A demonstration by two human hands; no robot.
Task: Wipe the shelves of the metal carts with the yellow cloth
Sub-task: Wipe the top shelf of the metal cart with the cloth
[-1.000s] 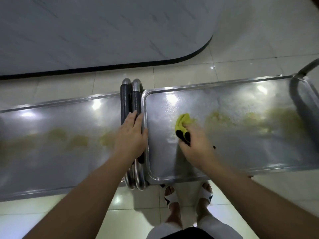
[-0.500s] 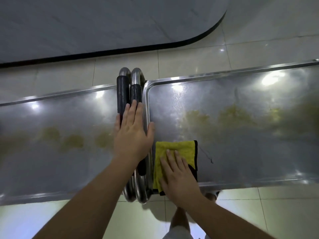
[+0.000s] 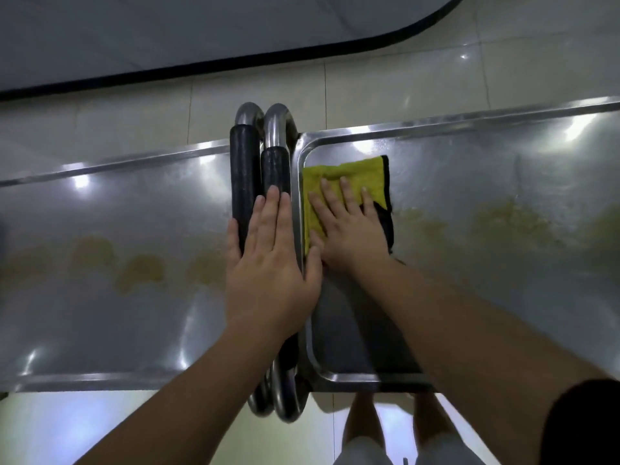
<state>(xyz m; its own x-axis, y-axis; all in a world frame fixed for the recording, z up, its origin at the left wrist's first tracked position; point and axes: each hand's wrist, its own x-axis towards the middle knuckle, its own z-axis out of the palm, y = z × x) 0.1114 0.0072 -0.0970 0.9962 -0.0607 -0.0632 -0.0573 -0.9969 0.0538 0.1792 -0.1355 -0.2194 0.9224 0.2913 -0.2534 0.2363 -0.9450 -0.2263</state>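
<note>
While the left hand (image 3: 271, 263) lies flat on the two black-sleeved cart handles (image 3: 260, 182), fingers straight and close together with the thumb out toward the right cart's rim, the right hand (image 3: 349, 229) presses the yellow cloth (image 3: 342, 177) flat against the right cart's top shelf (image 3: 486, 182). Right fingers are straight and slightly spread on the cloth, no pinch. The cloth is folded, has a black edge, and sits in the shelf's far left corner, touching the raised left rim just beside the handles. The left cart's top shelf (image 3: 117, 229) butts handle to handle against the right one. Both shelves carry a band of yellowish smears across the middle: the left shelf's run up to the handles, the right shelf's start just right of the cloth. Pale floor tiles (image 3: 369, 95) lie past the carts, then a grey slab with a black curved edge (image 3: 201, 31). Bare legs (image 3: 365, 421) show below the right shelf.
</note>
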